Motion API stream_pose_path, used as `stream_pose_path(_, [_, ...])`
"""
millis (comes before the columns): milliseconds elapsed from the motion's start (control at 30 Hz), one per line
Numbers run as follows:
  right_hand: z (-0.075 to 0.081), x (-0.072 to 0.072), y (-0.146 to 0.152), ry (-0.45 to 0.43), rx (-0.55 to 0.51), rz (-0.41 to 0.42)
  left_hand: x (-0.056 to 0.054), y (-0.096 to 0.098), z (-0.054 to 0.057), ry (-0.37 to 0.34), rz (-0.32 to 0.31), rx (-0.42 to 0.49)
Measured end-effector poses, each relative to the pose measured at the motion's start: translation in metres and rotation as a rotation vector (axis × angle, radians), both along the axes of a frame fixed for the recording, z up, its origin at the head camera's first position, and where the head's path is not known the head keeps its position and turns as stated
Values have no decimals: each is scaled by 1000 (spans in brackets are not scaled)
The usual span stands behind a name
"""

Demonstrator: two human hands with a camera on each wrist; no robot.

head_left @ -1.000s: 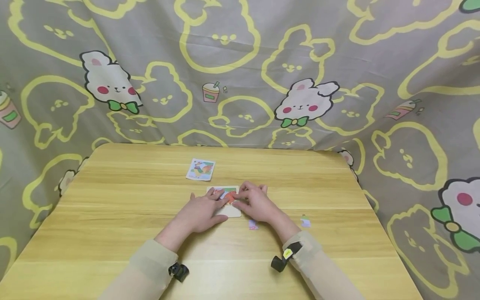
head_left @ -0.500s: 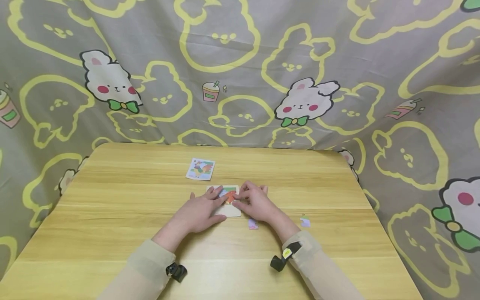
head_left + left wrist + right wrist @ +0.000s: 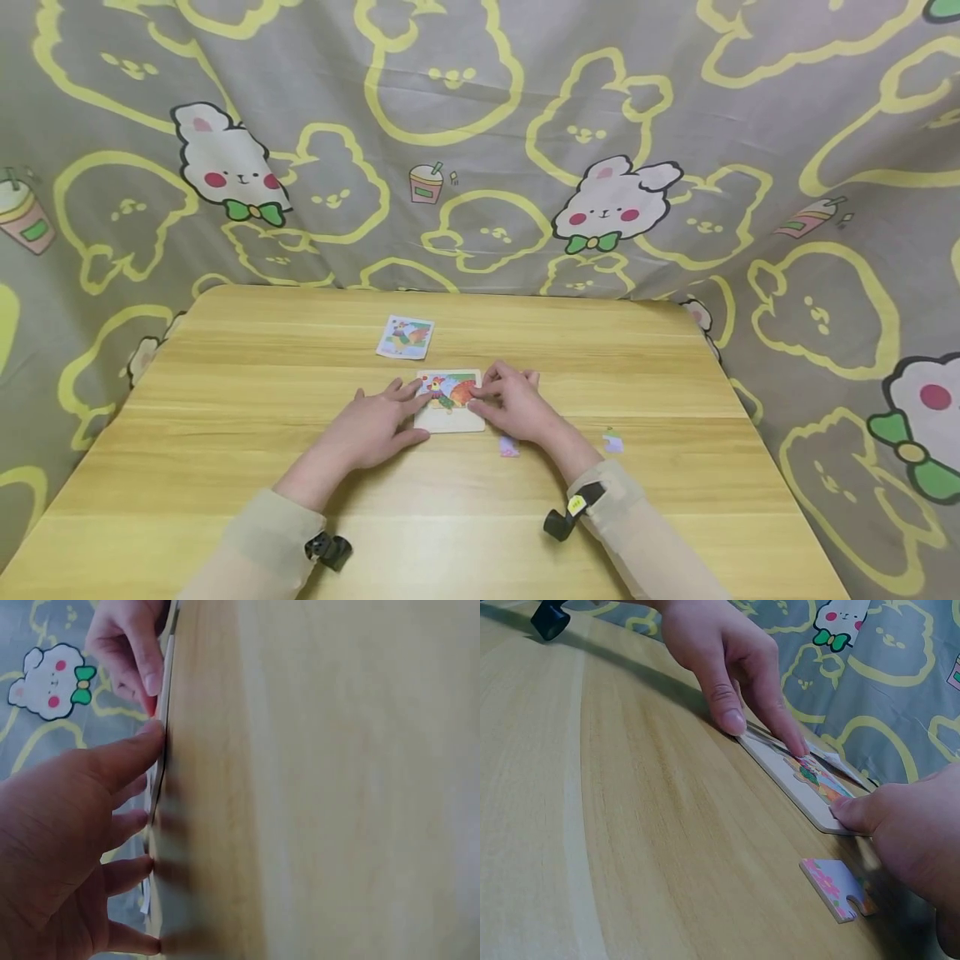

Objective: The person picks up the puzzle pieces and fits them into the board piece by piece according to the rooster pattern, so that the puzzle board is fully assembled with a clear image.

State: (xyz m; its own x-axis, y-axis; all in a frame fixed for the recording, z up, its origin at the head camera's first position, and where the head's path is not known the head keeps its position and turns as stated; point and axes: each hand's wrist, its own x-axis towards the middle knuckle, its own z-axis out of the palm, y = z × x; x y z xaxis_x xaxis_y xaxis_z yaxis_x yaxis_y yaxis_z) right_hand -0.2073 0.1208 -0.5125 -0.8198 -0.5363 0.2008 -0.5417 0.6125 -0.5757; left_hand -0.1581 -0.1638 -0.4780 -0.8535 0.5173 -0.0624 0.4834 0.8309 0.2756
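Observation:
A white puzzle board [image 3: 459, 422] lies on the table with a partly assembled rooster jigsaw [image 3: 456, 390] in its upper part; the lower strip is bare white. My left hand [image 3: 375, 425] is at the board's left side with fingers spread, index fingertip on the picture's left part and thumb at the near left corner. At the right edge, my right hand [image 3: 513, 404] has its thumb and forefinger around the red tail part, other fingers curled. In the right wrist view, the right thumb [image 3: 855, 814] presses on the board's corner.
A lilac jigsaw piece with pink flowers [image 3: 834, 889] lies just near the right hand. Another loose piece [image 3: 612, 442] is farther right. Behind the board lies a rooster picture card [image 3: 405, 337]. A patterned curtain [image 3: 480, 150] hangs beyond the table.
My left hand has slid left off the middle of the picture, so the rooster's head and body show. My right hand stays at the board's right edge.

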Motion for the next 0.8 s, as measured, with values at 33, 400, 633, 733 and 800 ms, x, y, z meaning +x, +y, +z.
stream_pose_path(33, [0, 0, 1, -1, -1, 0, 0, 0, 0, -5, 0, -2])
stream_pose_path(400, [14, 3, 12, -62, 54, 95, -2, 1, 1, -37, 17, -21])
stream_pose_path(633, [21, 14, 28, -86, 55, 88, -2, 2, 4, -62, 16, -6])
stream_pose_path(733, [22, 21, 35, -78, 61, 76, -2, 2, 4, -64, 16, -9])
stream_pose_path(800, [22, 27, 40, -74, 68, 67, -2, 2, 4, -62, 15, -9])
